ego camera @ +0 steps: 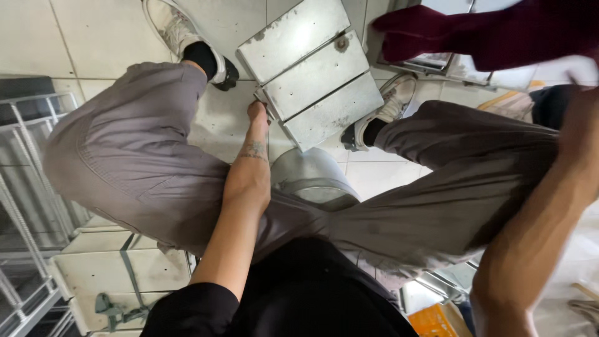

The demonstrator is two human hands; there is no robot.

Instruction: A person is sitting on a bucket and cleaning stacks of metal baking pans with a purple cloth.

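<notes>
**Left hand on the edge of a metal block stack**

We sit on a low steel stool (312, 178) with legs apart, looking straight down at a tiled floor (93, 31). Between our shoes lies a set of three flat grey metal blocks (312, 72), side by side and turned at an angle to the tiles. Our left hand (257, 112) reaches down to the near-left edge of the set and touches it by the middle block — the fingers are hidden behind the wrist, so we cannot tell whether they close on the edge or only rest there. Our right hand is out of frame; only the forearm (536, 231) shows, raised at the right.

We judge the blocks rigid and heavy for their size, with hard corners and smooth, dusty faces that could slip. The side edges look the safest hold — fingers under, thumb on top. Bound stacks of similar blocks (112, 268) stand at lower left beside a wire rack (25, 187).
</notes>
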